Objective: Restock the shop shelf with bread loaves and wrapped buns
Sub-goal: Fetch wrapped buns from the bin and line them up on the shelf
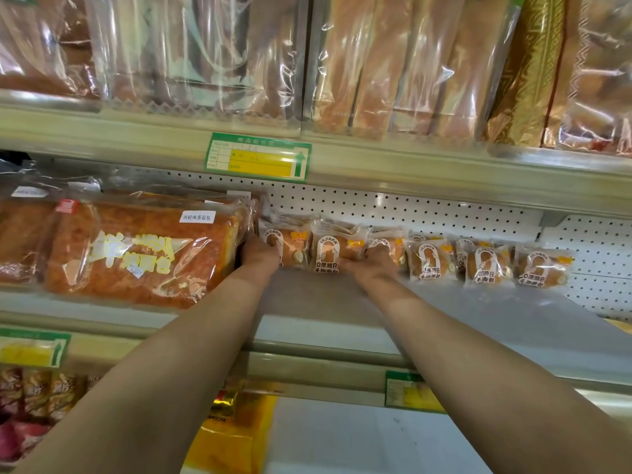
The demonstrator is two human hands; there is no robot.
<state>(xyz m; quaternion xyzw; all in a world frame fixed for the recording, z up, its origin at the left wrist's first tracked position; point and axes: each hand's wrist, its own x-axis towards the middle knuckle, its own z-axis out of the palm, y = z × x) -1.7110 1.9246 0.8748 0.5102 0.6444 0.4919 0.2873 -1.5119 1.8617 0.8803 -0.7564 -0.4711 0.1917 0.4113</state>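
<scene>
1. Head view, middle shelf (444, 313): grey deck with a bare front strip; perforated back panel behind.
2. Wrapped buns (427, 260): a row along the back of the shelf, running from centre out toward 3 o'clock, packets standing on edge, touching or just beside one another.
3. Left hand (260, 254): at centre, slightly toward 9 o'clock; fingers curled against the first bun (290, 246) in the row. Whether it grips or only presses cannot be told.
4. Right hand (374, 263): just toward 3 o'clock of the left hand; holds the second bun (337, 249) at its lower edge, fingers partly hidden by packets.
5. Bread loaves (136, 254): large bagged loaves at 9 o'clock on the same shelf, the nearest touching the left wrist area.
6. Upper shelf, 12 o'clock: long bagged bread (393, 70); green and yellow price tag (258, 157) on its rail.
7. Risk, as judged: the slick upright packets may topple forward in a chain if either hand lets go unevenly; squeezing may crush the soft buns; the left arm may nudge the neighbouring loaf.
</scene>
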